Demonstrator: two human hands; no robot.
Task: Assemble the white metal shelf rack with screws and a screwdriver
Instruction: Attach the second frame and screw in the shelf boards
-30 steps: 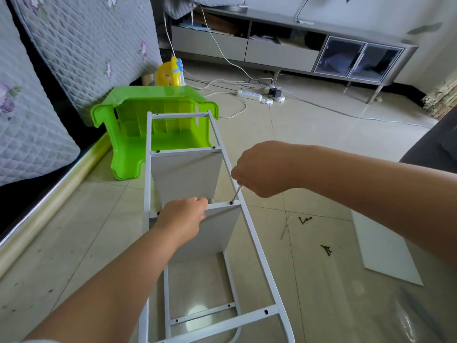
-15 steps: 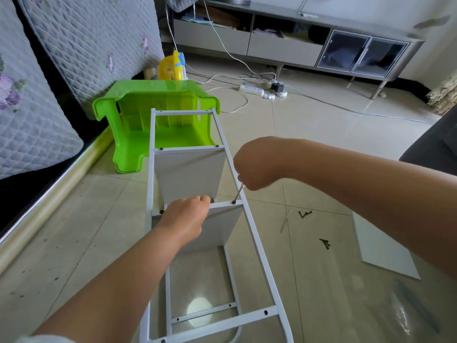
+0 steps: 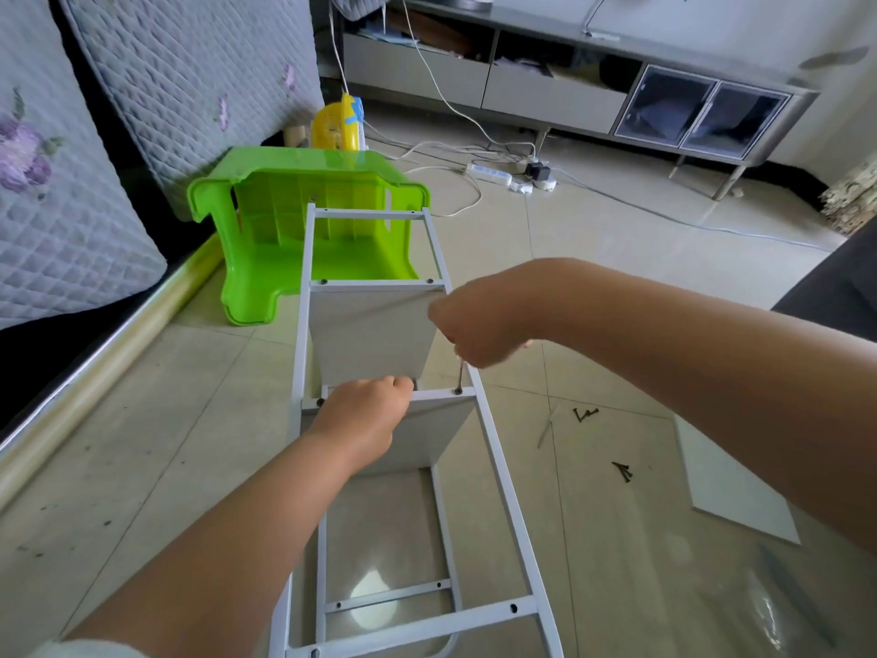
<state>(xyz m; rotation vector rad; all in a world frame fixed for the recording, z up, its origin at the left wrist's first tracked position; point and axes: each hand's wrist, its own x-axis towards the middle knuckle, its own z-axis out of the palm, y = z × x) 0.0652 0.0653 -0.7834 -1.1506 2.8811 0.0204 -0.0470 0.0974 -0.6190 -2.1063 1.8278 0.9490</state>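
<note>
White rack point(image 3: 493, 448) on floor; our right hand point(image 3: 479, 325) pinches screwdriver point(image 3: 460, 375) in screw point(image 3: 458, 390), left hand point(image 3: 368, 410) curled over crossbar point(image 3: 441, 395). Tilted tip may slip, strip head.

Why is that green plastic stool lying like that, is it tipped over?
Yes, tipped. The green stool lies on its side on the floor, its hollow ribbed underside facing the camera, behind the white rack.

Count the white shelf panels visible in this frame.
3: one fixed at the far rung, one at the middle rung under the left hand, one loose on the floor at right. More may lie out of view.
</note>
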